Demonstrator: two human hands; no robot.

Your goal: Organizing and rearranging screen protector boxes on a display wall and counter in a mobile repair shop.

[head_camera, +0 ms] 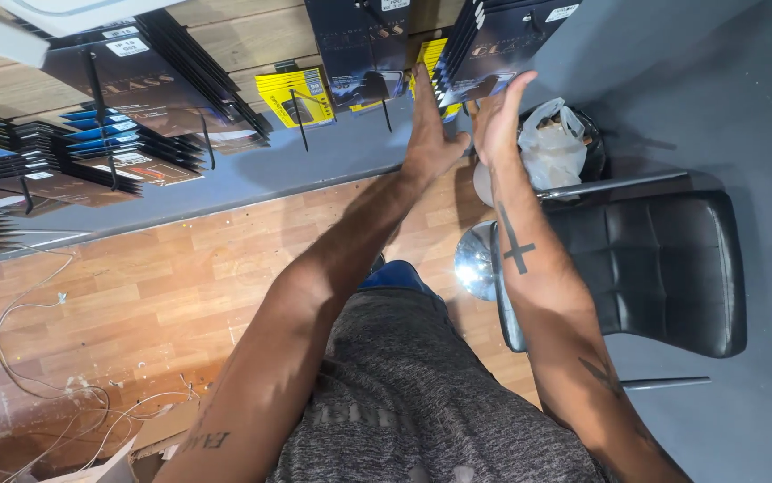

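Observation:
Both my arms reach up toward a wall display of hanging packages. My left hand [428, 125] lies flat, fingers together, against a row of yellow packages [433, 67] on a peg. My right hand [499, 112] touches the lower edge of a stack of black flat packages [502, 36] hung on a hook; whether its fingers grip them I cannot tell. Another black package stack [363, 45] hangs just left of my left hand.
More pegs hold black, blue and yellow packages [295, 94] along the wooden slat wall. A black padded stool [654, 268] with a chrome base stands at right. A bin with a white plastic bag [551, 143] sits behind it. White cables [37, 358] lie on the wood floor.

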